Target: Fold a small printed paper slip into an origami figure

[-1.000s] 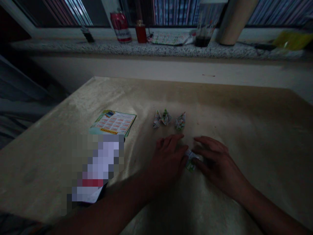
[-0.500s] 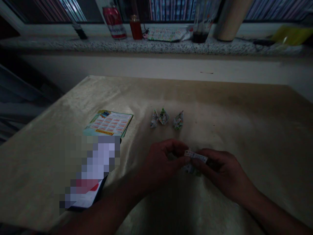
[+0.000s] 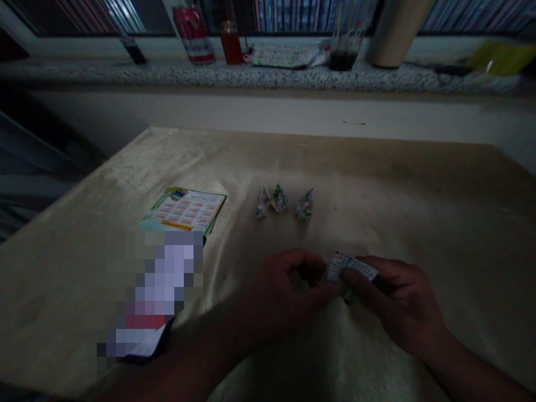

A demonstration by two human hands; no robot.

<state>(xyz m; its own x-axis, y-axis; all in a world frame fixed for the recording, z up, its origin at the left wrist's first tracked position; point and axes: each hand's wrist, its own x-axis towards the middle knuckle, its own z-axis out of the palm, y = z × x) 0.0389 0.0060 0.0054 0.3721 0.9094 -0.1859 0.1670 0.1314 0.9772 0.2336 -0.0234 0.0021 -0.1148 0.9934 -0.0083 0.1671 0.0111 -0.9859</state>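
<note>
A small folded piece of printed paper [image 3: 352, 267] is held above the table between both hands. My right hand [image 3: 404, 301] pinches it, thumb lying across its front. My left hand [image 3: 288, 287] grips its left edge between thumb and fingers; part of that edge is hidden by the fingertips. Beyond the hands, three little folded paper boats stand on the table: a left one [image 3: 263, 203], a middle one [image 3: 278, 199] close beside it, and a right one [image 3: 305, 205] a little apart.
A stack of printed calendar sheets [image 3: 184, 209] lies at the left, with a phone [image 3: 146, 347], mostly blurred out, in front of it. On the stone windowsill [image 3: 176, 75] behind the table [image 3: 402, 195] stand a red can [image 3: 193, 36], a red jar [image 3: 231, 44] and a glass with dark liquid [image 3: 344, 53].
Both hands have shifted slightly right and down with the folded paper. More of the paper's printed face now shows between the fingers. The paper boats have stayed in place.
</note>
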